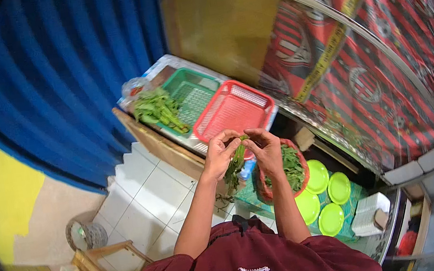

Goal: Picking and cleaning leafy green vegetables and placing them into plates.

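Both of my hands meet over the near edge of a red plastic basket (234, 112). Between them hangs a bunch of leafy green stems (237, 161), its leaves drooping below my fingers. My left hand (221, 155) pinches the stems near their upper end. The fingertips of my right hand (264, 150) close on the same end, beside the left thumb. Just below my right hand stands a red plastic bag (304, 165) full of loose green leaves (293, 168), partly covered by my wrist.
A green plastic basket (195, 97) adjoins the red one, with leafy greens (160, 110) across its left side. Several lime-green plates (331, 219) and a stack of white containers (371, 214) lie at right. A bin (86, 235) stands on the tiled floor (155, 197), near a wooden chair (106, 265).
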### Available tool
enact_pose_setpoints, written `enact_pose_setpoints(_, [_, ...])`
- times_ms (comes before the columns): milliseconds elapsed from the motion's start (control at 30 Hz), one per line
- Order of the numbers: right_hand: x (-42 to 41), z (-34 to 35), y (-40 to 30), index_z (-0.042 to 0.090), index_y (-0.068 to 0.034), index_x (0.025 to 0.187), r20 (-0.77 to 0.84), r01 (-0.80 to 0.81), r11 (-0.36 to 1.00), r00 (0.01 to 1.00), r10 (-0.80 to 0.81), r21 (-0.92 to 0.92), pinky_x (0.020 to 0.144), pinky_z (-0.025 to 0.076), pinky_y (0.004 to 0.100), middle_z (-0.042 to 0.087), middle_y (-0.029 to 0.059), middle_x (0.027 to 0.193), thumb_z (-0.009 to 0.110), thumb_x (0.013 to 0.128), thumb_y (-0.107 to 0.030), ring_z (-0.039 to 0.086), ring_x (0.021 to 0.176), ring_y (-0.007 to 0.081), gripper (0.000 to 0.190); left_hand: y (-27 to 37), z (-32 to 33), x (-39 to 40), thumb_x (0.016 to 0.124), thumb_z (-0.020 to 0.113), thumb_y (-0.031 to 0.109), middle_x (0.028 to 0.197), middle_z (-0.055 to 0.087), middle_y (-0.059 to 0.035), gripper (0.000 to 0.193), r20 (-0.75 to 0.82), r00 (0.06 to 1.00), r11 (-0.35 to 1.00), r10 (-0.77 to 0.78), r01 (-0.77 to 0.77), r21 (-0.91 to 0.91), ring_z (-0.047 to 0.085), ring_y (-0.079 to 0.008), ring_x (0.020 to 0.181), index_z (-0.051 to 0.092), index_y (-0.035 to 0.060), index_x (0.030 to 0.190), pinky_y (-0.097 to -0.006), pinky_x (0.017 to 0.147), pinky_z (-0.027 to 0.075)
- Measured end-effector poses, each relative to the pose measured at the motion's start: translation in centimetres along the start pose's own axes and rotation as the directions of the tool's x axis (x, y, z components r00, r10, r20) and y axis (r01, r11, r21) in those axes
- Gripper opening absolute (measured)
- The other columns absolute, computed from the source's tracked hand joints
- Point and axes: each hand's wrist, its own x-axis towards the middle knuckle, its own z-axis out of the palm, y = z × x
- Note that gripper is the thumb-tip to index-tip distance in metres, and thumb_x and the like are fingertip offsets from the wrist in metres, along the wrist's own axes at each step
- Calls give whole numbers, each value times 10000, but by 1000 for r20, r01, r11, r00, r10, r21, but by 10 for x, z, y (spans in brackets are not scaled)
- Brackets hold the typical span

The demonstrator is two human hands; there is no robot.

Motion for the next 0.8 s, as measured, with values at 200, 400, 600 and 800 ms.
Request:
enact_pose_setpoints(200, [14, 100, 2, 650, 22, 1099, 161, -59, 997, 986, 50, 53, 739, 516, 254, 684, 57, 954, 703, 830, 13, 625, 840, 104, 274, 68, -86, -27, 875, 671, 11, 842, 601, 12, 76, -49, 999, 999, 15, -13, 35, 478, -28, 657, 646, 36, 942, -188, 561, 365])
enact_pose_setpoints(400, [18, 184, 6, 678, 29, 1027, 309, -101, 994, 947, 87, 29, 739, 516, 256, 686, 56, 927, 732, 818, -19, 630, 838, 115, 221, 107, -162, -56, 853, 685, -15, 875, 614, -10, 64, -108, 983, 982, 151, -137, 131, 515, -42, 684, 664, 0, 912, -195, 568, 388])
enact_pose_setpoints(600, [22, 256, 8, 684, 24, 969, 480, -64, 996, 873, 86, -61, 748, 509, 256, 692, 62, 896, 737, 817, -42, 646, 831, 116, 174, 133, -220, -89, 879, 663, 15, 937, 660, -47, 101, -232, 948, 937, 217, -135, 324, 618, -101, 870, 669, -20, 973, -237, 767, 497])
enact_pose_setpoints(800, [44, 324, 24, 680, 33, 960, 562, -55, 998, 826, 52, -10, 699, 507, 244, 691, 54, 869, 719, 822, -14, 637, 774, 105, 151, 161, -260, -106, 897, 634, 23, 947, 655, -52, 227, -325, 912, 907, 252, -105, 407, 645, -129, 892, 598, -16, 1117, -265, 813, 504])
